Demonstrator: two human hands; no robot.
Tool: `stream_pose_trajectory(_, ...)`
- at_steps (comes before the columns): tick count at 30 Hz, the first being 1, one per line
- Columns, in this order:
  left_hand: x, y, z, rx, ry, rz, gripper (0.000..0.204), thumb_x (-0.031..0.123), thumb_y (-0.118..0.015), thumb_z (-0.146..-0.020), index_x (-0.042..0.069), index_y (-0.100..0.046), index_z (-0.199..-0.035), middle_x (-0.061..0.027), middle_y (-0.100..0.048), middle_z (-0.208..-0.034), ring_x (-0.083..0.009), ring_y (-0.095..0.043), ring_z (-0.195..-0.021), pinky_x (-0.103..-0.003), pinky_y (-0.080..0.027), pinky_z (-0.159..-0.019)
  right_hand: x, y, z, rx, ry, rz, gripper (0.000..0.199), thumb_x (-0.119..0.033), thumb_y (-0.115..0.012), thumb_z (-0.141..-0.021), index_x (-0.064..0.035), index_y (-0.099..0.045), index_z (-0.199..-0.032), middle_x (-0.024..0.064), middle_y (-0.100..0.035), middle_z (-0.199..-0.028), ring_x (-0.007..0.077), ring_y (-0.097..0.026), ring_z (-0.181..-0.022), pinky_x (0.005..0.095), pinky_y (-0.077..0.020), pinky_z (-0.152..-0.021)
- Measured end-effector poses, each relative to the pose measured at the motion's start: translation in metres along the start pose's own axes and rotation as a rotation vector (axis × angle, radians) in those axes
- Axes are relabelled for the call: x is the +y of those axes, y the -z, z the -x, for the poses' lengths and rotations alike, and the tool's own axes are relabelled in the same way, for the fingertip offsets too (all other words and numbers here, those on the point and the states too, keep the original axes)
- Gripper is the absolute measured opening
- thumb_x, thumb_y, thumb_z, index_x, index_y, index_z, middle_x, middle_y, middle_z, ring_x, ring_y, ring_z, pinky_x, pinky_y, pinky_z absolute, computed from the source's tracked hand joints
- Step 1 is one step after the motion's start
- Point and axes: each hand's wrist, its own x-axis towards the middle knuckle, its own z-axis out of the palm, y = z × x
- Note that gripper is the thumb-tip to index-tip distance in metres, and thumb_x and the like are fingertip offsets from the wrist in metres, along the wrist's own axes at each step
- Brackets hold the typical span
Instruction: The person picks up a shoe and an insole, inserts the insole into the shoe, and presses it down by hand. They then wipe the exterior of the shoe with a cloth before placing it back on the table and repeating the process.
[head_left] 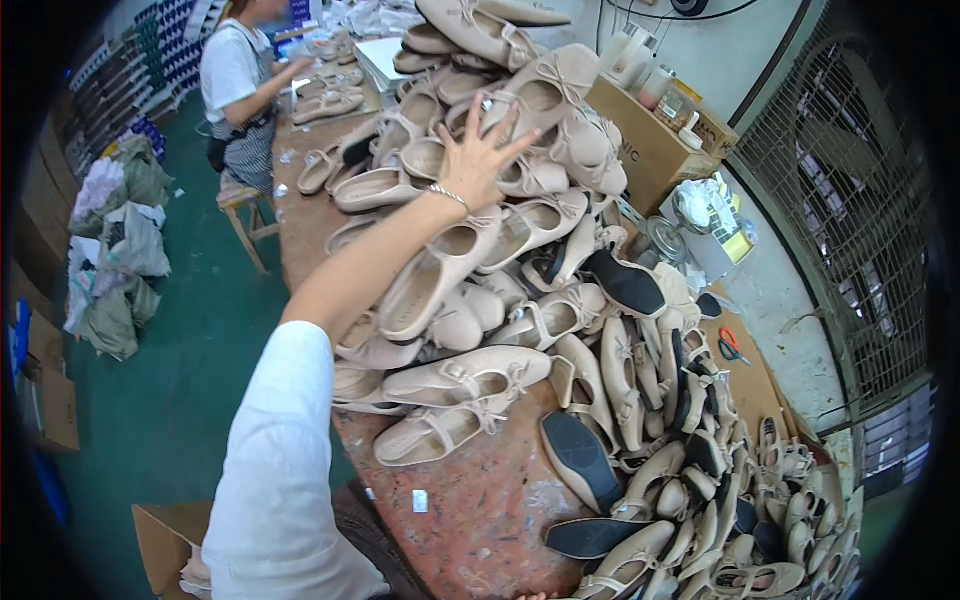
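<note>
Dozens of beige bow-trimmed flat shoes [440, 275] heaped along worn reddish worktop [460, 520], some turned to show black soles. Left hand [475, 165], back up, fingers spread wide, reaches over upper part of heap; cannot tell whether it presses on shoes. Right hand [537, 596] shows only as sliver at lower edge; cannot tell its grip. Red-handled scissors [733, 346] lie right of heap. At worktop's far end, on left, co-worker [238, 100] in white top sits on wooden stool [236, 190].
</note>
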Motion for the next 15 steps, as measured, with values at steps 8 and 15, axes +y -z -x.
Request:
stream_pose_trajectory(8,-0.061,-0.05,-0.063,0.147,0.0,-0.32,0.11,0.014,-0.078,-0.07,0.052,-0.016,-0.153,0.0044,-0.011,-0.165,-0.0485,-0.017,-0.146,-0.076,-0.041,-0.093,-0.007,-0.001,-0.001,0.108,0.013,-0.01,0.065,-0.029,-0.052,-0.089,-0.01,-0.036,-0.149,0.0131,-0.06,-0.116,0.0242,-0.058,-0.099,0.0449,-0.0469,-0.094)
stream_pose_trajectory(15,-0.105,-0.071,-0.075,0.153,0.056,-0.445,0.116,0.007,-0.075,-0.07,0.055,-0.01,-0.152,0.0035,-0.007,-0.166,-0.0517,-0.039,-0.13,-0.061,-0.057,-0.082,-0.012,0.004,0.005,0.171,-0.023,-0.053,0.064,-0.029,-0.052,-0.089,-0.01,-0.037,-0.148,0.0132,-0.06,-0.117,0.0243,-0.058,-0.1,0.0449,-0.0468,-0.095)
